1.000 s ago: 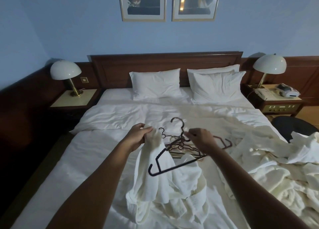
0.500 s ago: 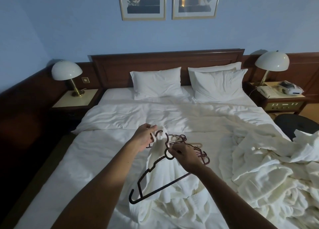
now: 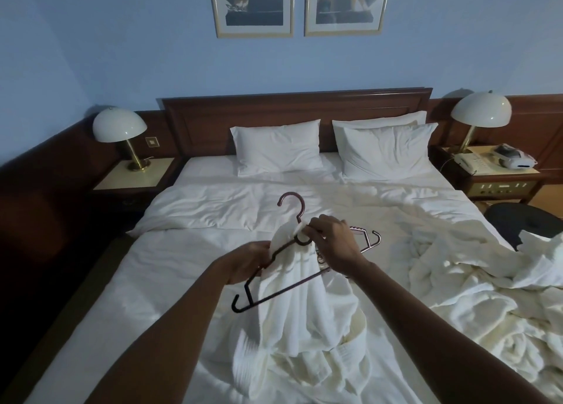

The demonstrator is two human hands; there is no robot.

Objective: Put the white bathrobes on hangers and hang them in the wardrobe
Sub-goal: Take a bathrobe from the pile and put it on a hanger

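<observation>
White bathrobe (image 3: pixel 304 306) lifted over the middle of the bed (image 3: pixel 128 287), upper part raised, lower part bunched on the sheet. Dark hanger (image 3: pixel 274 269) tilted in front of the robe, hook up, one arm going down to the left. Left hand (image 3: pixel 248 265) curled round the robe's edge together with the left arm of the hanger. Right hand (image 3: pixel 333 245) pinching the white cloth at the neck of the hanger, just below the hook. Behind the right hand, more dark hangers (image 3: pixel 367 240) lying on the sheet. To the right, pile of other white bathrobes (image 3: pixel 475 297), crumpled, near the bed's edge. Further back, two pillows (image 3: pixel 278 147) against the wooden headboard (image 3: pixel 295 105). Dome lamp (image 3: pixel 119 126) on each bedside table. Telephone (image 3: pixel 470 162) on the right one.
</observation>
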